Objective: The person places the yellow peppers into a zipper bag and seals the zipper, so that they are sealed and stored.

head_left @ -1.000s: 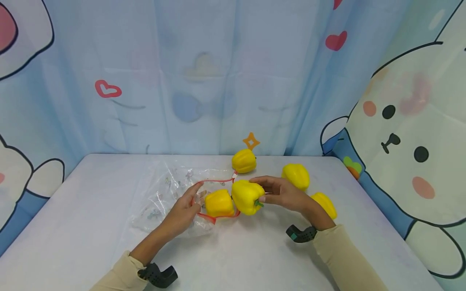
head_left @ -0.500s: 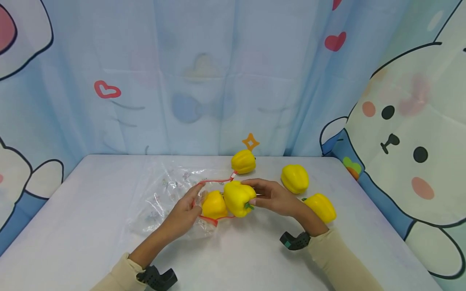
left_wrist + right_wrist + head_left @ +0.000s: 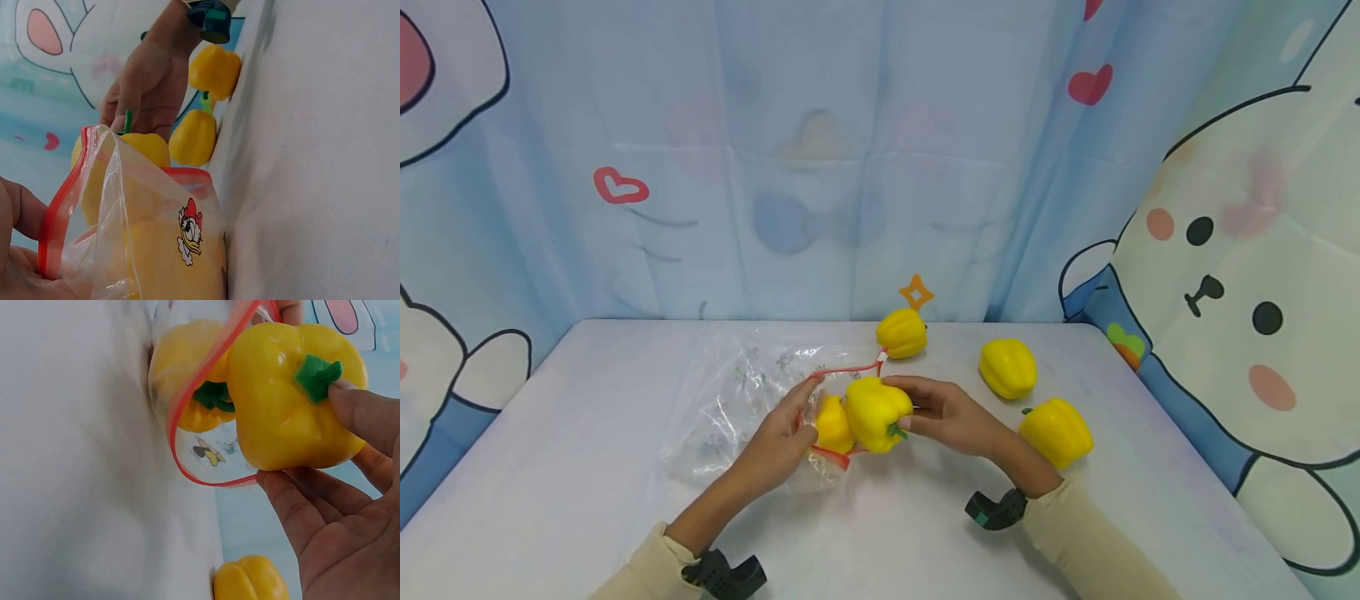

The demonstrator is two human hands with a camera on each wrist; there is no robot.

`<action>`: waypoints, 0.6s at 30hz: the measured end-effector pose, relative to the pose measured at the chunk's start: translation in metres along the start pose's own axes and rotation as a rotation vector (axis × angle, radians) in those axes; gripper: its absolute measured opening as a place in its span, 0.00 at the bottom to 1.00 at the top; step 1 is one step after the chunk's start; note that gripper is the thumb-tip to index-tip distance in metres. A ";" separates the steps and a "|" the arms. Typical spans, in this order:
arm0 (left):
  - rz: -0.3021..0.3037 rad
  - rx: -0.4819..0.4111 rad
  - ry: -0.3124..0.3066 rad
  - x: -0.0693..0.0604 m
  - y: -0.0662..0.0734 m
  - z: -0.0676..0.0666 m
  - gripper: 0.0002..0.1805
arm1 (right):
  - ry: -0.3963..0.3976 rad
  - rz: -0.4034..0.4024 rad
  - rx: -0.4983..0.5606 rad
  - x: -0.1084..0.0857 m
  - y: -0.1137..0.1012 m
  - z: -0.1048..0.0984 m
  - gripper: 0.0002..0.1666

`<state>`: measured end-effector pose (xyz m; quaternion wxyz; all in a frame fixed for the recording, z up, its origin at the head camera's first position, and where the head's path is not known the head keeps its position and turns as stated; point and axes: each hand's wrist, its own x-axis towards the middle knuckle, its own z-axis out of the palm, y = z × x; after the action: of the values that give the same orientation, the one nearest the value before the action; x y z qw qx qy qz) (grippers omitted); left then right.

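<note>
My left hand (image 3: 780, 439) pinches the red-edged mouth of a clear plastic zip bag (image 3: 718, 417), which lies on the table with cartoon figures printed on it. Just inside the mouth is one yellow bell pepper (image 3: 203, 415). My right hand (image 3: 947, 417) grips a second yellow bell pepper (image 3: 877, 414) with its green stem turned back toward me. In the right wrist view the thumb (image 3: 365, 415) lies by the stem and the fingers (image 3: 300, 506) are under the pepper. This held pepper is at the bag's opening, partly past the red rim (image 3: 178, 425).
Behind the bag's opening stands another yellow pepper (image 3: 902, 333). Two more, a far pepper (image 3: 1007, 368) and a nearer pepper (image 3: 1057, 432), rest to the right, the nearer one beside my right forearm. A blue curtain (image 3: 820, 250) hangs behind the white table (image 3: 880, 533).
My right hand has moved left with its pepper, from the outer side of the bag's mouth into the opening. The pepper in the bag has shifted slightly left. My left hand keeps its hold.
</note>
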<state>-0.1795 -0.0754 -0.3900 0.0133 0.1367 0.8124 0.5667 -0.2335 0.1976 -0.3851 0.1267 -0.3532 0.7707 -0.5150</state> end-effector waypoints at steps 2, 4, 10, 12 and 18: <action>-0.015 0.011 0.006 0.000 0.000 0.001 0.37 | -0.005 -0.013 0.007 0.000 0.000 0.003 0.33; -0.021 0.012 0.009 -0.001 0.001 0.002 0.37 | -0.009 -0.022 0.016 0.001 -0.001 0.005 0.34; 0.006 -0.009 0.002 -0.001 0.001 0.002 0.37 | 0.005 -0.037 0.005 0.004 -0.003 0.014 0.34; 0.015 -0.011 0.004 0.000 0.001 0.002 0.37 | 0.015 -0.038 0.006 0.005 -0.002 0.017 0.35; 0.029 -0.011 0.002 0.001 0.001 0.002 0.37 | 0.043 -0.043 0.032 0.008 0.003 0.027 0.35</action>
<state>-0.1796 -0.0735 -0.3900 0.0050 0.1476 0.8074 0.5712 -0.2253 0.1743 -0.3981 0.1048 -0.3564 0.7572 -0.5373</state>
